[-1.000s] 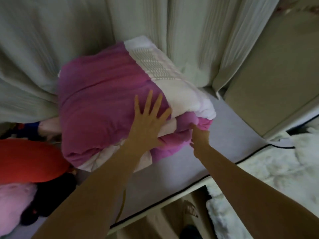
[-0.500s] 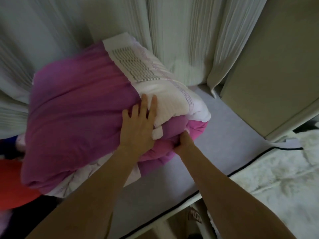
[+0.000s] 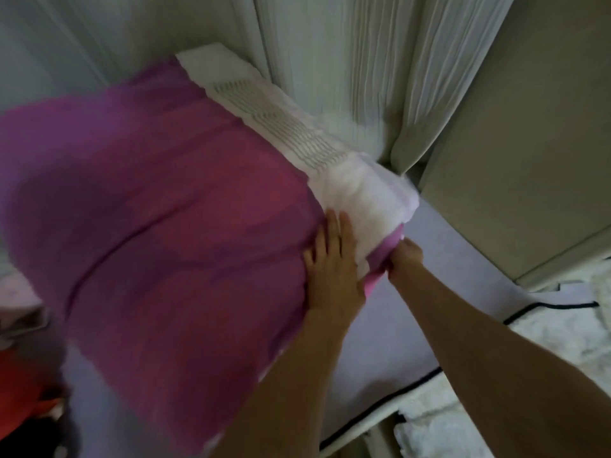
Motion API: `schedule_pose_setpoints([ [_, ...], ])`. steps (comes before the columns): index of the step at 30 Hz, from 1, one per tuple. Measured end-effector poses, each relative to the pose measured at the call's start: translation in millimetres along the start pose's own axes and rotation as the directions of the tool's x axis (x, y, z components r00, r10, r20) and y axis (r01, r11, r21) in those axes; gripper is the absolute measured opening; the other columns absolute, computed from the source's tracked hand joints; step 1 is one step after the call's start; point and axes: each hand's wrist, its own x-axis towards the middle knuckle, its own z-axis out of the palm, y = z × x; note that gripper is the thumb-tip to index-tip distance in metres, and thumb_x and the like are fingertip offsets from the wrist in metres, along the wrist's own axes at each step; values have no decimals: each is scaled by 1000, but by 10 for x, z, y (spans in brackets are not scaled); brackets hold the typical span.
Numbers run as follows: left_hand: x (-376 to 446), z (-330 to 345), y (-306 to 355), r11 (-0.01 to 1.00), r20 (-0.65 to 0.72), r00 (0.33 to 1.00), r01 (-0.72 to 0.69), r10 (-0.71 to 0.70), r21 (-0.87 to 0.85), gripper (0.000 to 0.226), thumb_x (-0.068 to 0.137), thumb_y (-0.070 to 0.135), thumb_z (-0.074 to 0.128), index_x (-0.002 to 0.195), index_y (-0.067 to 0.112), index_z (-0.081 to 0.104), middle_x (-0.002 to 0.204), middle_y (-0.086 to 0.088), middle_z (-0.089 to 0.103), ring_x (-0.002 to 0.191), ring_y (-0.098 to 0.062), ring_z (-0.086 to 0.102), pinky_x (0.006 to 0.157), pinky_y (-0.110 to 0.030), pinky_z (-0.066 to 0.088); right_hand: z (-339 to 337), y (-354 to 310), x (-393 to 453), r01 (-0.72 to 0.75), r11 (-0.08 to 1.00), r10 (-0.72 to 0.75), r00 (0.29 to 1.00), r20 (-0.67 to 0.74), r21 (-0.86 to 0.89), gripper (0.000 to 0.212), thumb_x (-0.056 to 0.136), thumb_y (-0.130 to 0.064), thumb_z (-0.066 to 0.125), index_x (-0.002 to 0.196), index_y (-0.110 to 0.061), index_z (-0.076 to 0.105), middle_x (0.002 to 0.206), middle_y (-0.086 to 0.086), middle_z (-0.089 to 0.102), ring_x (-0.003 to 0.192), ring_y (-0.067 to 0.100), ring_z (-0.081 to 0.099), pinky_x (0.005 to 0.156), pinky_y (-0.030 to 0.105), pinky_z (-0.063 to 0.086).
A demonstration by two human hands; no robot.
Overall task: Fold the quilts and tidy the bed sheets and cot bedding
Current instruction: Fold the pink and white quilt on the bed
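A thick folded quilt (image 3: pixel 158 226), purple-pink with a white patterned band along its right side, lies on the pale grey mattress (image 3: pixel 439 259) and fills the left and middle of the head view. My left hand (image 3: pixel 332 269) presses flat on its right end, fingers straight and close together. My right hand (image 3: pixel 405 257) sits at the quilt's lower right corner, fingers curled into the pink folds there; the fingertips are hidden in the fabric. The view is blurred.
Pale pleated curtains (image 3: pixel 347 77) hang right behind the quilt. A beige cabinet wall (image 3: pixel 529 143) stands at the right. The mattress edge has dark piping (image 3: pixel 396 395); a white fluffy cover (image 3: pixel 562 342) lies beyond it. Red fabric (image 3: pixel 23 391) sits at lower left.
The quilt looms larger and has shifted toward the curtains and right. My left hand's fingers closed together from a spread. My right hand stays at the lower right corner.
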Motion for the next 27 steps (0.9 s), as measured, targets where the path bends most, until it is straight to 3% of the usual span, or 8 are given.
schedule_pose_setpoints([
  [3, 145, 177, 110, 999, 54, 998, -31, 33, -26, 110, 83, 62, 55, 151, 9, -15, 160, -12, -11, 145, -25, 14, 108, -40, 22, -250, 106, 109, -94, 995, 94, 995, 40, 11, 19, 96, -21, 49, 86, -9, 59, 81, 10, 60, 71, 23, 60, 62, 32, 53],
  [9, 131, -486, -142, 978, 149, 968, -189, 201, -91, 88, 89, 42, 54, 153, 10, 3, 161, -12, 3, 141, -27, 23, 111, -38, 23, -22, 45, -935, 443, 814, -419, 896, 148, -377, 27, 93, -32, 52, 107, -10, 45, 102, 10, 58, 90, 26, 59, 75, 40, 51],
  [13, -173, -1018, -902, 918, 24, 944, -315, 330, -241, 54, 98, 22, 46, 148, 8, 30, 156, -9, 27, 144, -20, 25, 118, -25, 7, 41, 146, -1452, 573, 683, -509, 818, 267, -454, 29, 93, -28, 56, 106, -5, 45, 108, 17, 56, 98, 33, 56, 87, 49, 47],
  [17, -849, -1140, -1452, 978, -198, 961, 175, -195, -114, 81, 88, 62, 47, 151, 15, 26, 159, -15, 15, 147, -31, 12, 116, -49, -2, 51, 284, -1613, 440, 853, -365, 888, 280, -281, 50, 92, -36, 57, 135, -17, 38, 138, 7, 44, 116, 26, 49, 101, 52, 43],
  [20, -1157, -1170, -1549, 597, -36, 659, 655, -751, -463, 116, 70, 80, 53, 154, 15, 7, 160, -16, 3, 147, -32, 8, 115, -55, 8, 142, 600, -1831, 262, 957, -205, 916, 345, -128, 91, 83, -46, 68, 151, -33, 8, 154, -2, 27, 136, 27, 36, 109, 53, 35],
  [22, -1314, -1166, -1590, 153, 194, 415, 668, -889, -728, 121, 65, 77, 64, 154, 17, 7, 159, -13, 13, 145, -29, 17, 116, -47, 17, 188, 743, -1891, 219, 973, -187, 933, 308, -72, 105, 78, -46, 74, 152, -30, 2, 154, 2, 28, 136, 25, 36, 111, 49, 35],
  [24, -1519, -1080, -1636, -67, 315, 353, 565, -881, -822, 119, 63, 71, 73, 152, 16, 17, 154, -7, 30, 138, -25, 34, 111, -33, 26, 227, 824, -1871, 103, 995, -104, 962, 252, 17, 108, 73, -45, 79, 153, -22, 10, 148, 4, 38, 130, 24, 44, 109, 44, 38],
  [27, -1596, -1018, -1641, -131, 418, 380, 591, -825, -796, 116, 64, 68, 74, 151, 13, 21, 151, -7, 37, 133, -26, 41, 105, -32, 33, 333, 720, -1874, 22, 998, -1, 953, 304, -66, 101, 67, -58, 77, 147, -15, 33, 137, 2, 52, 120, 23, 53, 106, 41, 42],
])
